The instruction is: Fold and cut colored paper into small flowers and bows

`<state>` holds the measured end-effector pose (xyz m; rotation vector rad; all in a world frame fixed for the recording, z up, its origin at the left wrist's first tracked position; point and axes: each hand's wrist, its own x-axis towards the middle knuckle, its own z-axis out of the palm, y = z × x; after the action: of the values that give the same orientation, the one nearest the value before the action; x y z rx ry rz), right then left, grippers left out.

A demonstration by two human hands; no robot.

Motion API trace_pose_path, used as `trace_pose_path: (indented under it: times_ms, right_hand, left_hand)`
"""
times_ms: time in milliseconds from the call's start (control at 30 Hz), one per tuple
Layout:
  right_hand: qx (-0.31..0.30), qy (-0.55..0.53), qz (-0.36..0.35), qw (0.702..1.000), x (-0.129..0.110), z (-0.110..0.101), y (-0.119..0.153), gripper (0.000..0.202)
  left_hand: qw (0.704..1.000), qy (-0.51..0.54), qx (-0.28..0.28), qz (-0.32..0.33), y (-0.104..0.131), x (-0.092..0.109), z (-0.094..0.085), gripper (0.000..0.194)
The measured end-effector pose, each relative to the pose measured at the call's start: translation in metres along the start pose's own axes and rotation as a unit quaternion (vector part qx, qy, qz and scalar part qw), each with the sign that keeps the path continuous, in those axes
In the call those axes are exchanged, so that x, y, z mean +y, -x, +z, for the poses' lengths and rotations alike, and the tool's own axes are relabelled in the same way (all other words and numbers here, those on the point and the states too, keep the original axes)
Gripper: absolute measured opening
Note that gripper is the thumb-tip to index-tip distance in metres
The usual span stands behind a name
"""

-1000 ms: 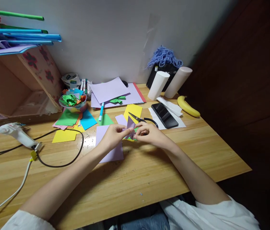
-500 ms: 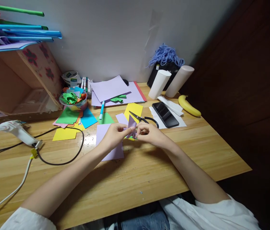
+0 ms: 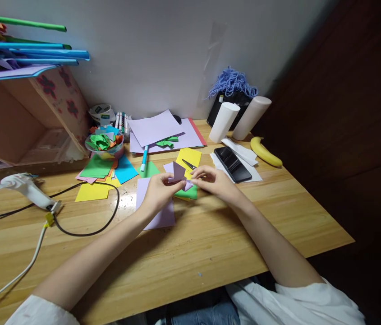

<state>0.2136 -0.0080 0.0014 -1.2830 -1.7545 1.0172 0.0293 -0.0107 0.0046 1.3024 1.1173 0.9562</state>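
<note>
A small folded purple paper (image 3: 178, 172) is pinched between the thumb and fingers of my left hand (image 3: 159, 192). My right hand (image 3: 215, 183) is at the paper's right edge, its thumb and fingertips drawn together there; whether they grip it is too small to tell. Beneath the hands lie a green paper (image 3: 190, 193) and a flat purple sheet (image 3: 159, 214). Scissors (image 3: 189, 164) rest on a yellow paper (image 3: 195, 155) just beyond, their handles hidden behind my right hand.
A phone (image 3: 233, 164), a banana (image 3: 265, 152) and two upright rolls (image 3: 224, 122) stand or lie at the right. Leftward are a scrap bowl (image 3: 105, 151), colored papers (image 3: 97, 166), a glue gun (image 3: 26, 189) with looping cables, and a cardboard box (image 3: 58, 104).
The folded purple paper has turned and tipped leftward in my left hand. My right hand has moved slightly right, its fingers more extended, and now covers the scissors' handles. The view has shifted slightly.
</note>
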Motion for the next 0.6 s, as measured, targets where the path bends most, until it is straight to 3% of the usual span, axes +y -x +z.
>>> trace_pose_path:
  times_ms: [67,100,167,200,267,433,600]
  right_hand:
    - [0.121,0.088,0.027,0.988,0.014,-0.016,-0.005,0.027]
    - [0.198,0.168,0.053,0.964,0.023,-0.025,-0.008,0.034]
    - [0.271,0.335,0.121,0.894,0.04,-0.042,-0.012,0.051]
    - [0.277,0.387,0.171,0.863,0.048,-0.048,-0.014,0.056]
    - [0.244,0.424,0.237,0.84,0.06,-0.057,-0.017,0.058]
    - [0.223,0.419,0.265,0.839,0.074,-0.065,-0.023,0.058]
    - [0.224,0.408,0.231,0.855,0.079,-0.071,-0.025,0.059]
  left_hand:
    - [1.0,0.006,0.01,-0.01,0.0,0.002,0.0,0.014]
    - [1.0,0.01,0.01,-0.016,0.001,0.003,0.0,0.014]
    - [0.999,0.024,0.011,-0.026,0.002,0.005,0.001,0.015]
    - [0.999,0.033,0.011,-0.029,0.002,0.006,0.002,0.016]
    - [0.998,0.053,0.01,-0.03,0.002,0.006,0.002,0.018]
    - [0.996,0.082,-0.002,-0.029,0.004,0.004,0.004,0.023]
    - [0.996,0.078,-0.005,-0.036,0.004,-0.003,0.007,0.023]
